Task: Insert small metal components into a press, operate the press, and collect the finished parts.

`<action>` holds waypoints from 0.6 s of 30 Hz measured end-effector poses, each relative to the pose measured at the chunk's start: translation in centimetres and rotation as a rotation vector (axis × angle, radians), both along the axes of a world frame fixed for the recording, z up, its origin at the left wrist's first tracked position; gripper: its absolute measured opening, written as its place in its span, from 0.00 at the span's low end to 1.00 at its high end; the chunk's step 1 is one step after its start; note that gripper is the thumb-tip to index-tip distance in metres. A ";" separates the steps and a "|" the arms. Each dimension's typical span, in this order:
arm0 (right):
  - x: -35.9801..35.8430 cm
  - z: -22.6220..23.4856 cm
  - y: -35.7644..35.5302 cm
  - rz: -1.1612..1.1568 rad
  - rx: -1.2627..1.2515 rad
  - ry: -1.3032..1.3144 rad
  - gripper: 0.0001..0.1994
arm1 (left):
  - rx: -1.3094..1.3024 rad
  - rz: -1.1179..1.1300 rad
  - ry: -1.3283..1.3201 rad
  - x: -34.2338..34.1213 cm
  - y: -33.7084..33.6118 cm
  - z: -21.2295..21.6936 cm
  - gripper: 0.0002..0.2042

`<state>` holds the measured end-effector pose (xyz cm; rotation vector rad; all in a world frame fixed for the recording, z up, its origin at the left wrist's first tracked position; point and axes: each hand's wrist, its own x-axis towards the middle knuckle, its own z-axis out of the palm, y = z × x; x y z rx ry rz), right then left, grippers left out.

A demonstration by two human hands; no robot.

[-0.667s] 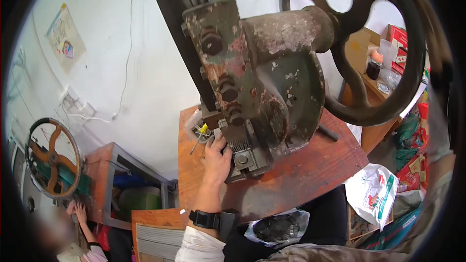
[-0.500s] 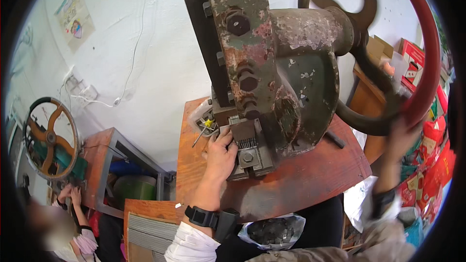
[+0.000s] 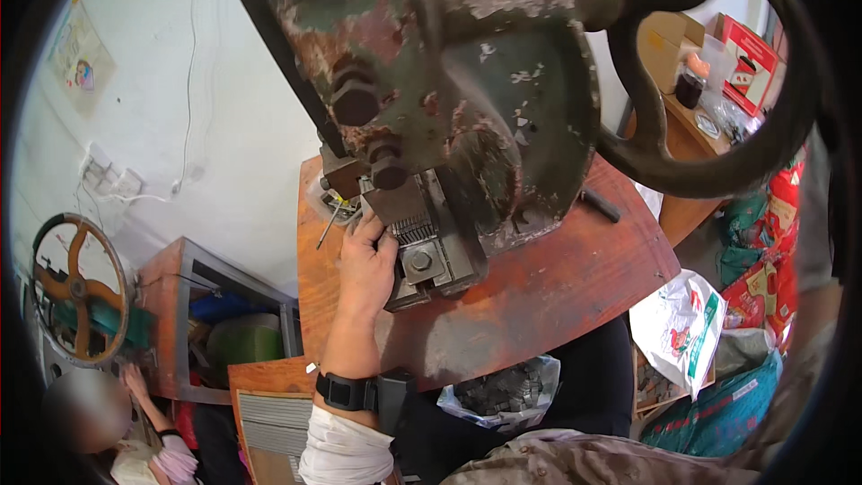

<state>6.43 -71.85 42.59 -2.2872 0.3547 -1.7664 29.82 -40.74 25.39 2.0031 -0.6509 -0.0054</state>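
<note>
My left hand [image 3: 366, 262] is at the left side of the metal die block [image 3: 422, 260] under a hand press [image 3: 359, 45]. Its fingers are bent and held close together, fingertips against the block beside a row of thin metal teeth [image 3: 413, 230]. Whatever they may pinch is hidden or too small to name. The press has worn green paint and large bolts. Its big handwheel [image 3: 691, 181] fills the upper right. A blurred right forearm [image 3: 813, 242] rises along the right rim; my right hand itself is outside the visible picture.
The press stands on a reddish wooden table [image 3: 539, 296]. Behind my left hand lies a small tray [image 3: 328, 202] of metal bits. A bag of small metal pieces [image 3: 507, 391] sits below the front edge. At left, another person [image 3: 148, 409] works by a second handwheel [image 3: 79, 287].
The view has shifted, bringing the press closer. The handwheel has turned, its red rim section no longer showing. My right hand has left the visible picture; my left hand stays at the die block.
</note>
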 end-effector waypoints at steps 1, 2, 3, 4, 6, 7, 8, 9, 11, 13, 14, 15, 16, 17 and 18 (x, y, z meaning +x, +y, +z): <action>-3.0 -0.5 -0.5 -0.195 -0.022 -0.011 0.15 | -0.033 -0.079 -0.025 -0.4 -2.5 0.2 0.14; -6.1 -0.7 -0.4 -0.404 -0.065 -0.030 0.17 | -0.058 -0.176 -0.038 -0.6 -5.6 0.0 0.14; -3.0 -4.9 -3.9 -0.400 0.018 -0.058 0.19 | 0.082 -0.064 -0.040 -0.2 -3.8 -0.8 0.14; -7.1 -5.2 -7.7 -0.560 -0.008 -0.118 0.22 | -0.029 -0.162 -0.066 -0.5 -5.7 -0.1 0.14; -1.4 -16.1 -6.7 -0.068 0.083 -0.627 0.20 | -0.086 -0.214 -0.079 -0.9 -5.8 -0.5 0.14; 3.7 -15.4 -1.4 -0.305 -0.096 -0.692 0.21 | -0.045 -0.159 -0.058 -0.3 -4.5 -1.6 0.15; 1.5 -13.5 0.5 -0.043 0.361 -0.550 0.20 | -0.015 -0.071 -0.046 0.3 -2.9 -2.0 0.15; -1.0 -10.3 -0.3 0.205 0.382 -0.526 0.20 | -0.009 -0.073 -0.048 0.2 -2.3 -1.3 0.15; -2.8 -3.1 -3.4 0.211 0.273 -0.229 0.17 | -0.246 -0.174 0.395 -0.2 -1.4 -0.1 0.17; -3.7 1.6 1.3 0.104 0.231 -0.198 0.17 | -0.331 -0.385 0.513 -1.5 -4.9 3.0 0.19; 1.1 2.2 4.6 0.159 0.251 -0.126 0.18 | -0.289 -0.341 0.484 -0.9 -2.9 2.5 0.19; 3.9 5.6 7.9 0.117 0.224 -0.069 0.18 | -0.258 -0.404 0.459 -1.4 -4.0 2.9 0.20; 3.0 7.0 6.2 0.112 0.211 -0.011 0.18 | -0.179 -0.328 0.297 -0.9 -4.0 1.8 0.25; 3.3 8.8 5.8 0.092 0.201 0.046 0.18 | -0.174 -0.338 0.291 -2.0 -5.2 2.3 0.25; 2.9 10.1 3.6 0.075 0.190 0.105 0.18 | 0.173 -0.051 0.002 -3.4 -6.8 2.8 0.28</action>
